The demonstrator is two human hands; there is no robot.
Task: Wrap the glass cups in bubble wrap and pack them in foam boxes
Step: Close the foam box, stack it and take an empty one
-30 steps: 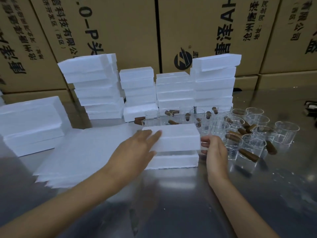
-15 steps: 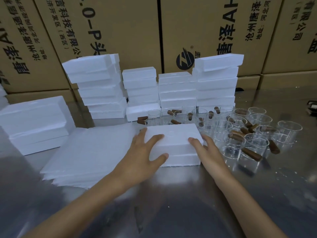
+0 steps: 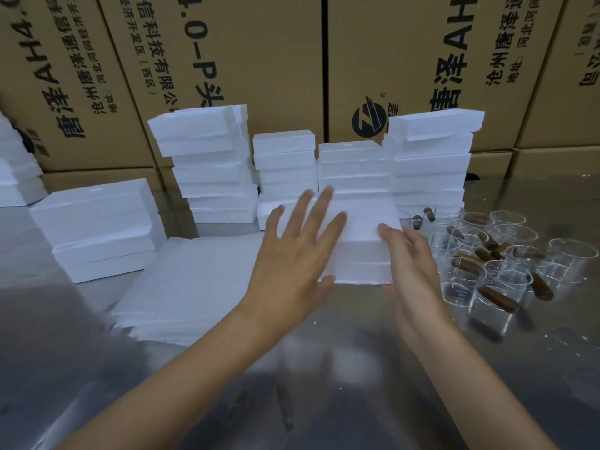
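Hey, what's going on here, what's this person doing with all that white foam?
A person is packing glass cups. The left hand lies spread on a closed foam box while the right hand grips its near right corner. Empty glass cups wait beside it on the right, a pile of wrap sheets on the left.

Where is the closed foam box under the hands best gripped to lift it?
Probably by its two short ends, one hand from each side. The foam box is two stacked halves, so each grip should span the seam. Glass cups crowd its right.
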